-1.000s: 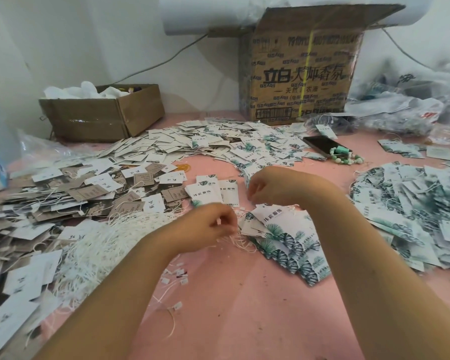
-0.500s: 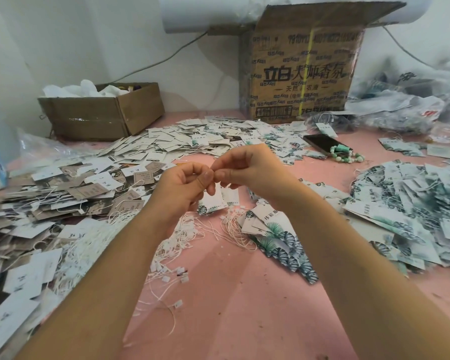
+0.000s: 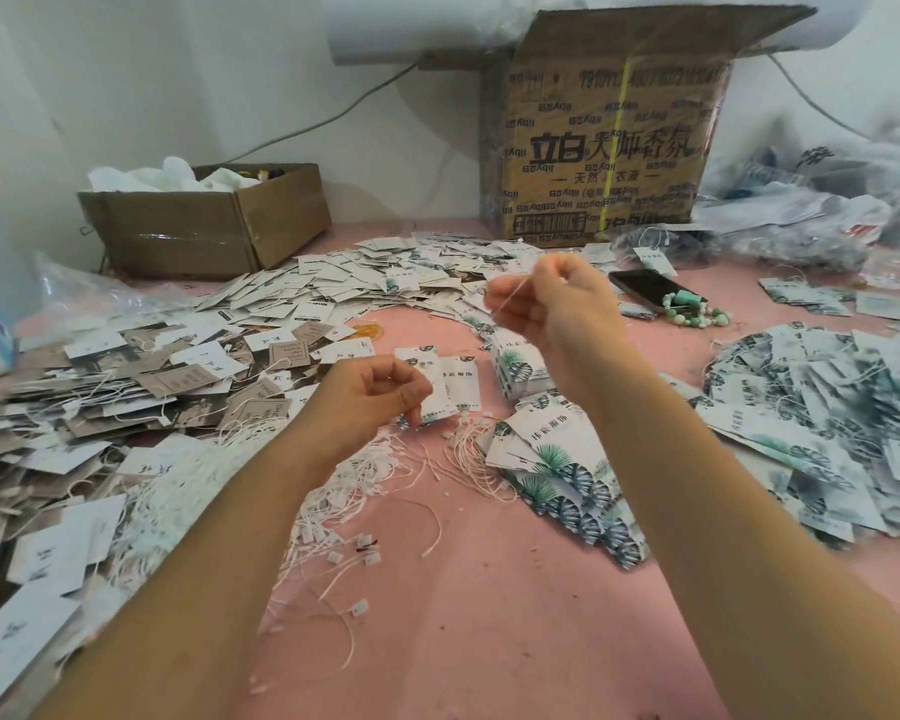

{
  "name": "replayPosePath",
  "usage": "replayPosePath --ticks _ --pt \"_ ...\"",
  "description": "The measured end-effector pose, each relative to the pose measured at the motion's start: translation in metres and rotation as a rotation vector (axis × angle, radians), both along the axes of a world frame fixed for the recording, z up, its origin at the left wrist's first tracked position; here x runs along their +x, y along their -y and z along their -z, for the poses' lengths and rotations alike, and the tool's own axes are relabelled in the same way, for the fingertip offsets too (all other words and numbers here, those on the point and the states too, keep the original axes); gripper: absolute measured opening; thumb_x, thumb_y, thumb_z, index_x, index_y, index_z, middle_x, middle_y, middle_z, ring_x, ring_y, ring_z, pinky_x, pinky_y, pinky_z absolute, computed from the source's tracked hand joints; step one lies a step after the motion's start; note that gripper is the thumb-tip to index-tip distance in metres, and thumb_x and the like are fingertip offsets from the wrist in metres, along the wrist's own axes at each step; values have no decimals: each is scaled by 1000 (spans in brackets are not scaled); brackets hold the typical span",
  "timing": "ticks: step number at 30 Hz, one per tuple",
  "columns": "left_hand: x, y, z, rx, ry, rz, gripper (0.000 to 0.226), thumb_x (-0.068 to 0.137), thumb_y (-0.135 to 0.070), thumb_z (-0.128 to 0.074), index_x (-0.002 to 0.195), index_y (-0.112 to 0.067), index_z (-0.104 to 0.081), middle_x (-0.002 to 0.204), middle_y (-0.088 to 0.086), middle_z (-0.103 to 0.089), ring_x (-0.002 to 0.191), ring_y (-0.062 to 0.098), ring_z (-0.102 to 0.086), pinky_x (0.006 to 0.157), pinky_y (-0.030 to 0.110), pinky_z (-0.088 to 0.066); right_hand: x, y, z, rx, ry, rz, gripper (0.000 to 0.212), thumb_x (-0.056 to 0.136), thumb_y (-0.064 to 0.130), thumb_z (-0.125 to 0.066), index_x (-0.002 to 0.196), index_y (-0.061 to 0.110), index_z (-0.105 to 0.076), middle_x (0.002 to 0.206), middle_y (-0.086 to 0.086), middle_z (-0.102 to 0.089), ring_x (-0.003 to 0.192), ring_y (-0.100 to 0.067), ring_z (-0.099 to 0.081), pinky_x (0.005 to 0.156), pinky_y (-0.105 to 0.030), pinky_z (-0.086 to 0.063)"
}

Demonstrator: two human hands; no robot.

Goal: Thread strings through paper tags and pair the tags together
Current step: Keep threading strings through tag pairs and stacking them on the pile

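My right hand [image 3: 552, 304] is raised over the pink table [image 3: 489, 615] and pinches a thin white string [image 3: 510, 294] between thumb and fingers. My left hand [image 3: 375, 397] is lower and to the left, fingers curled round a leaf-print tag [image 3: 421, 417] whose edge shows under the fingertips. A fanned row of leaf-print tags [image 3: 557, 459] lies below my right wrist. Two white tags [image 3: 458, 381] lie flat just beyond my left hand. Loose white strings [image 3: 468, 459] lie tangled between my forearms, and a thick string heap [image 3: 178, 491] sits to the left.
Brown and white tags [image 3: 126, 387] cover the left side; more tags [image 3: 385, 283] spread at the back, and a leaf-print pile [image 3: 827, 407] at the right. A phone [image 3: 645, 288], a green bead bracelet [image 3: 697, 314], a tall carton [image 3: 604, 148], a low box [image 3: 204, 220] and plastic bags [image 3: 801, 210] stand behind.
The hands were together half a second ago. Now my right hand has risen up and to the right with the string, while my left hand has dropped toward the table with the tag.
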State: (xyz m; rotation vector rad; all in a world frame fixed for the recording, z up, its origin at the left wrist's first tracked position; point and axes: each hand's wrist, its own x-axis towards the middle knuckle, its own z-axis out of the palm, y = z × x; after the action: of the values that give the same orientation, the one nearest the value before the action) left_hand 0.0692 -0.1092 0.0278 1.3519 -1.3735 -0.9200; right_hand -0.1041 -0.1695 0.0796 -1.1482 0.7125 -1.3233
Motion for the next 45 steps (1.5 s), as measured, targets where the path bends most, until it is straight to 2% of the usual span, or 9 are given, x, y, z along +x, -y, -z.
replayPosePath --ticks 4,7,10,13,15,17,33,41,45 --pt "2 2 11 4 27 -35 5 88 -8 -61 84 -6 -65 52 -8 -62 41 -5 -47 43 3 -34 -13 14 6 175 230 118 25 100 9 -32 77 12 -39 54 1 -48 43 -12 -44 47 -26 -49" --pt "3 6 19 -23 90 -96 10 87 -6 -63 79 -12 -66 58 -7 -64 50 -1 -53 48 8 -39 -16 23 17 192 91 212 24 98 7 -32 75 15 -37 53 4 -39 44 -10 -28 38 -19 -30" --pt "5 13 30 -81 321 -274 11 87 -13 -65 82 -22 -64 80 -3 -64 67 10 -53 63 24 -43 -18 30 34 -7 -531 354 11 94 15 -42 91 21 -51 73 0 -51 51 -10 -38 43 -24 -34" --pt "6 16 42 -123 653 -347 22 86 -21 -66 108 -24 -65 113 1 -56 96 17 -52 83 31 -41 -19 36 52 -224 -1217 313 33 92 29 -50 124 24 -52 109 -8 -54 85 -21 -52 73 -36 -47" --pt "7 18 47 -111 879 -310 43 88 -36 -59 129 -24 -55 136 1 -47 121 24 -40 99 36 -34 -17 36 60 -272 -1484 267 42 91 36 -51 129 19 -48 126 -16 -41 114 -30 -39 92 -40 -39" --pt "7 20 50 -65 1066 -258 59 88 -55 -42 140 -27 -42 148 -5 -37 132 24 -28 104 39 -30 -16 34 65 -334 -1622 242 44 90 41 -51 124 14 -47 126 -17 -37 116 -33 -33 95 -41 -35" --pt "2 18 47 -159 1271 -183 43 96 -48 -37 130 -29 -51 141 -15 -46 123 17 -37 92 31 -26 -17 32 51 -450 -1717 182 42 84 40 -61 111 8 -62 114 -9 -54 115 -25 -42 92 -38 -42" --pt "-2 10 36 -566 1320 -266 7 80 -12 -71 84 -6 -72 87 5 -73 80 30 -62 69 35 -47 -12 27 56 -588 -1741 264 24 95 17 -43 107 6 -61 112 -9 -53 110 -26 -45 77 -35 -43" --pt "-6 8 32 -682 1285 -255 34 88 -20 -44 73 -4 -70 71 6 -70 66 27 -63 62 33 -52 -10 26 59 -616 -1716 320 22 91 11 -45 102 6 -64 107 -8 -55 107 -26 -48 71 -33 -41"
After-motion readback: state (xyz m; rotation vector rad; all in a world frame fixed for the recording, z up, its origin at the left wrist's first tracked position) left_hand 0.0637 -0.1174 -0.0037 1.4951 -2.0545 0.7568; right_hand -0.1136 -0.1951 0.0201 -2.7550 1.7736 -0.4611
